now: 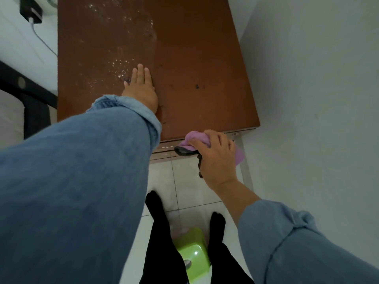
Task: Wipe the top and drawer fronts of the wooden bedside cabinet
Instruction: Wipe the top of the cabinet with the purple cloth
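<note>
The wooden bedside cabinet (194, 64) is seen from above, its brown top filling the upper middle of the view, with a white wall to its right. The left hand (141, 90) is laid flat on the top near the front edge, palm down, its fingers (140, 73) straight and held together. Pale specks and a dull smear are spread over the left half of the top, from the far edge down to the fingertips; a small dark mark (197, 86) lies on the right half.

A pink cloth (195, 138) is bunched in the right hand (215, 154), whose fingers are curled round it — the cloth is pressed against the cabinet's front just below the top edge, at the uppermost drawer front (164, 149).

Both arms are covered by blue denim sleeves (82, 171). On the tiled floor (184, 185), between two black-clad legs, a green stool (192, 255) stands. At the upper left, a black charger (31, 11) with a white cable is plugged in beside the cabinet.
</note>
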